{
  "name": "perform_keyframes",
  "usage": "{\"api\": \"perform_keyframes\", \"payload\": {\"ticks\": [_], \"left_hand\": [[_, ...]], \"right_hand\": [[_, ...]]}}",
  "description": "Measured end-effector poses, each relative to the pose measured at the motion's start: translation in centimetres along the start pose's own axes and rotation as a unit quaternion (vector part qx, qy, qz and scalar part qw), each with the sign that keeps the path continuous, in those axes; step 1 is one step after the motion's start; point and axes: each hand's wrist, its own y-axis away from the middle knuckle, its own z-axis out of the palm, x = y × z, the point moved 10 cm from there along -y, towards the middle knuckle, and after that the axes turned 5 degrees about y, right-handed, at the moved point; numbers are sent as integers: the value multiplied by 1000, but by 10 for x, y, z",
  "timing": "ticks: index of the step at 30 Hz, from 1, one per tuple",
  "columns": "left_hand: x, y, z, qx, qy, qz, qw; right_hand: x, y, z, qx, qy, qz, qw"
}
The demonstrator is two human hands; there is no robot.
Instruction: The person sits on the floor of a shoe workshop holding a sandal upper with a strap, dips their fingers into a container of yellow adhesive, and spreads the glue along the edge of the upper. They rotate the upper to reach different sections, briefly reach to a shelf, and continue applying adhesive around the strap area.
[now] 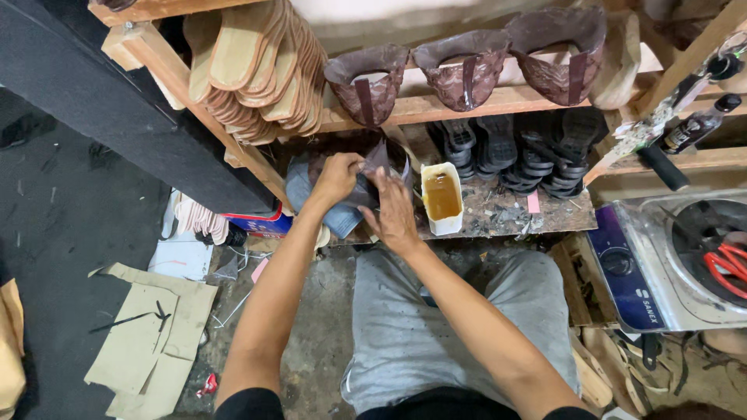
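My left hand and my right hand both grip a dark brown leather shoe upper, pulled over a grey form on the low wooden bench. The left hand pinches the leather from the upper left. The right hand presses it from the right side. Just to the right stands a white tub of amber glue.
Three finished brown uppers sit on the shelf above. Tan insoles are stacked at upper left, black soles under the shelf. A small stove with red scissors is at the right. Cardboard patterns lie on the floor at the left.
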Motion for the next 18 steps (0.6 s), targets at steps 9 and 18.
{"api": "perform_keyframes", "payload": {"ticks": [9, 18], "left_hand": [[12, 14, -30, 129, -196, 18, 972], [90, 111, -112, 167, 142, -25, 975]], "right_hand": [[37, 8, 33, -60, 0, 146, 988], [41, 3, 19, 15, -137, 170, 976]]}}
